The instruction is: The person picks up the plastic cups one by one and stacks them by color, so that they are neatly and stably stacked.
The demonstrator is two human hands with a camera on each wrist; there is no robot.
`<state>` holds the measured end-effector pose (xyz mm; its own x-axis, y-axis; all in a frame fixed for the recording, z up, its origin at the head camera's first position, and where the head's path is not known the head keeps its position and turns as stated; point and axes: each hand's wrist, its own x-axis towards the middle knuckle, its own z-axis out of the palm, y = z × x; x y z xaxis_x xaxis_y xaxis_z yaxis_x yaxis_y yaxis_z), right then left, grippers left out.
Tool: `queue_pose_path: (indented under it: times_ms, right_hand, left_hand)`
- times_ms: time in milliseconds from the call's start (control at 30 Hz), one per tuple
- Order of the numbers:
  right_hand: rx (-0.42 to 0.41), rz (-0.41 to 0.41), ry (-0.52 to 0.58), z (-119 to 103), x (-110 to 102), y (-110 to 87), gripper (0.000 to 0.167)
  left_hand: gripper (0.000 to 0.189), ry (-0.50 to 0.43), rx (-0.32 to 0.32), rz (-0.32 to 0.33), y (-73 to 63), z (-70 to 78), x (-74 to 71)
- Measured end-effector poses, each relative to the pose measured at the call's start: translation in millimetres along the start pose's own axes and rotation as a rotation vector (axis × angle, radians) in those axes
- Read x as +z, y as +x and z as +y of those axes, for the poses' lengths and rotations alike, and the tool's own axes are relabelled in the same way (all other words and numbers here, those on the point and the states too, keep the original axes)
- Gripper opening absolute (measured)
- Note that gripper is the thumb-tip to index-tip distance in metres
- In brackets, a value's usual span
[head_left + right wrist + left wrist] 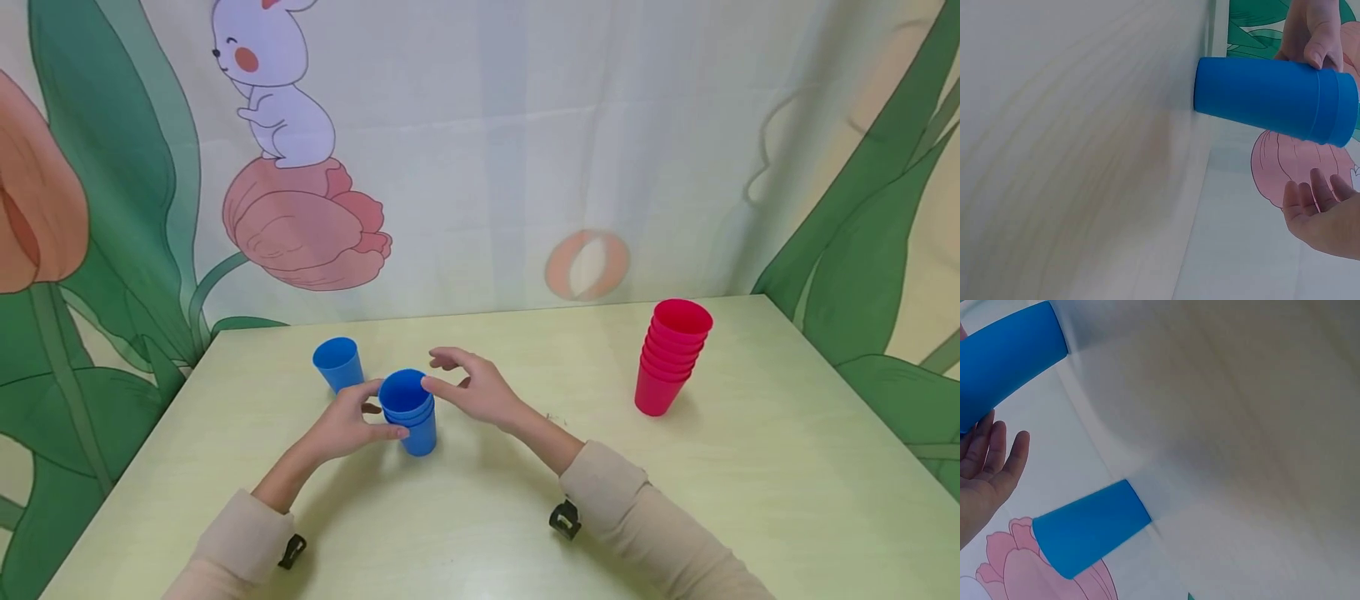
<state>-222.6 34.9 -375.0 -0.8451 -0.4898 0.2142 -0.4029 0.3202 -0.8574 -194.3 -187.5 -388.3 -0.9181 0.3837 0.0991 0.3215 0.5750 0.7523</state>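
Observation:
A stack of nested blue cups (420,429) stands upright on the table, left of the middle. My left hand (348,425) holds the stack from its left side, with the thumb across the near side below the rims. The right wrist view also shows that left hand (1313,34) against the stack (1257,94). My right hand (480,392) is at the right of the stack, its fingers loosely bent and holding nothing, a fingertip right at the top rim. One single blue cup (337,360) stands behind the left hand, partly hidden by it; the left wrist view shows it too (1091,528).
A tall stack of red cups (663,379) stands at the right back of the pale table (525,542). Behind the table hangs a curtain (480,167) printed with a rabbit and flowers. A black clip (565,519) is at the right sleeve, another (292,551) at the left.

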Motion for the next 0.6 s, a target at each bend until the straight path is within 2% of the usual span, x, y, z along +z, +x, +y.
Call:
queue_pose_path:
  times_ms: [300,600]
  right_hand:
    - [0.005,0.028,0.006,2,7,9.4,0.048]
    - [0.029,0.041,0.010,7,12,21.9,0.049]
  left_hand:
    - [0.062,0.038,-0.058,0.054,-21.8,-8.8,-17.9]
    - [0.066,0.034,-0.124,0.083,-44.8,-22.2,-37.3]
